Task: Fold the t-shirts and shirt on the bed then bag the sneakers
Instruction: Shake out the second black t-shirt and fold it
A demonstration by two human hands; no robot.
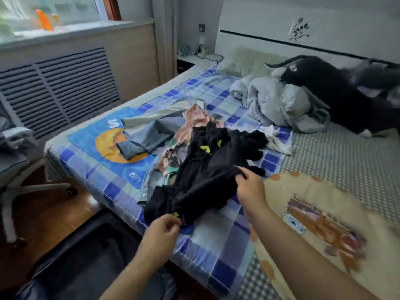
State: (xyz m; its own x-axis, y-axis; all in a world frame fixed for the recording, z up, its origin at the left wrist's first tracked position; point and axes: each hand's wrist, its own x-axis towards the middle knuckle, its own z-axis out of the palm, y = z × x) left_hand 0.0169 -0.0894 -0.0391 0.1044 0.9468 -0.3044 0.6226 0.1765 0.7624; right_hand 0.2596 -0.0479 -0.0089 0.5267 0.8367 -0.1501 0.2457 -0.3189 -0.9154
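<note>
Left hand [162,230] pinching the near edge of a black t-shirt [207,169], fingers curled tight on the cloth. Right hand [250,187] gripping a bunched fold of the same garment farther up. Shirt crumpled, with yellow marks showing, atop a heap of clothes: a grey long-sleeved shirt [149,132] to the left, a pink patterned garment [195,116] beneath. All on a blue checked bed sheet [216,245]. Rumpled pale duvet [270,98] near the headboard [303,24]. Yellow printed pillow [320,219] just beside the right forearm.
</note>
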